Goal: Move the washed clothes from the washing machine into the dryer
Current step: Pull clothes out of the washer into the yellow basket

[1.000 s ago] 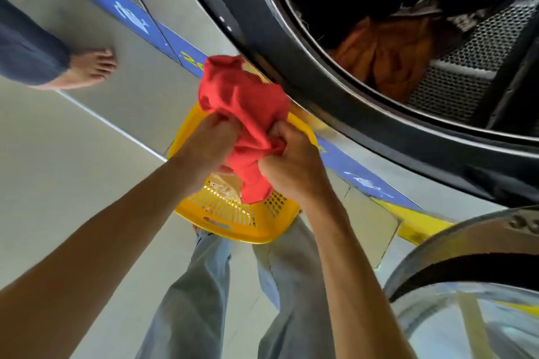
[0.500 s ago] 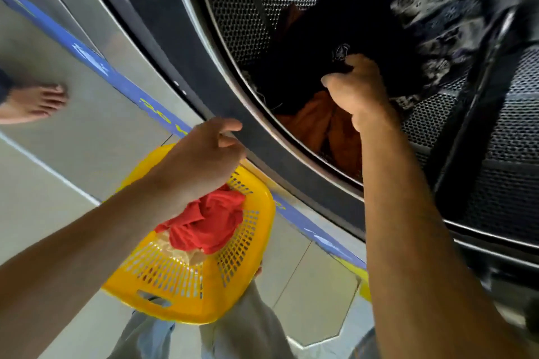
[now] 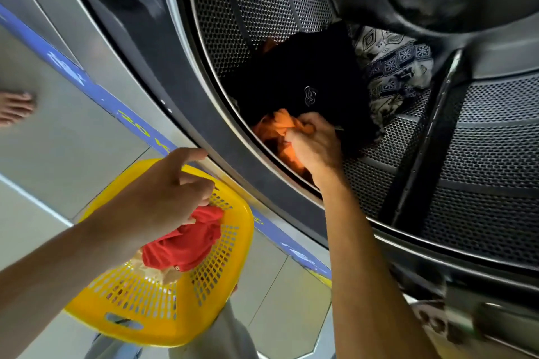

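Right hand [image 3: 313,144] gripped the orange garment [image 3: 275,125] inside the washer drum [image 3: 481,154]; left hand [image 3: 169,192] hovered loosely curled, empty, above the yellow basket [image 3: 242,230]; entangled black garment [image 3: 306,81] might drag out and fall

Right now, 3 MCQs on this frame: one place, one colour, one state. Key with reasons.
1. Where does the red garment lie?
A. in the yellow basket
B. in the drum
C. on the floor

2. What colour is the cloth that the right hand grips?
A. white
B. orange
C. green

3. What is the left hand doing?
A. gripping the black garment
B. lifting the basket by its handle
C. holding nothing, above the basket

Key: 1 A, it sits inside the basket's walls. 2 B, the fingers curl round the orange cloth in the drum. 3 C, its loosely curled fingers grip nothing.
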The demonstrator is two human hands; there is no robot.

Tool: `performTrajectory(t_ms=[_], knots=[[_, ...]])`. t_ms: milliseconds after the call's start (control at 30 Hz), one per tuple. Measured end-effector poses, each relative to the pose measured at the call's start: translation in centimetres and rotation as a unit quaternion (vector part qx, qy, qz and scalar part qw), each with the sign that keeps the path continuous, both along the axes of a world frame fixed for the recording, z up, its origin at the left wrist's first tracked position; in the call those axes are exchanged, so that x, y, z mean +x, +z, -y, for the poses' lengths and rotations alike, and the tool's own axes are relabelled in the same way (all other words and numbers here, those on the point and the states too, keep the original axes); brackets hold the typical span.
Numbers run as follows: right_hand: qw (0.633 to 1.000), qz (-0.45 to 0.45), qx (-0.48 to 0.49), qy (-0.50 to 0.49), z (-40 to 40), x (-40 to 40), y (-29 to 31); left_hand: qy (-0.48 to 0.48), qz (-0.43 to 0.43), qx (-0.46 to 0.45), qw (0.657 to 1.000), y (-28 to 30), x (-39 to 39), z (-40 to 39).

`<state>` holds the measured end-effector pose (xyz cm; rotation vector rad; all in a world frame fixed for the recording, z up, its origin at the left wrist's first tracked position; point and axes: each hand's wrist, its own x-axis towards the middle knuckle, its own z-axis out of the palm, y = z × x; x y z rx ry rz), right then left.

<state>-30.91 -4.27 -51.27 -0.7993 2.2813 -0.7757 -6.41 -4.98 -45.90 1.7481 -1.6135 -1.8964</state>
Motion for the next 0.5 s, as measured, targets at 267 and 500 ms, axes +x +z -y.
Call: performTrajectory(t_ms=[267, 500], knots=[[0.987, 0.028, -0.155, -0.027, -7.2, 8.4, 6.6, 0.056, -0.065, 0.017, 0.996, 3.5, -1.7, 0.5], [0.978, 0.095, -0.169, -0.083, -9.0, 11.4, 6.1, 0.032, -0.052, 0.026, 0.998, 4.1, -1.3, 0.0]])
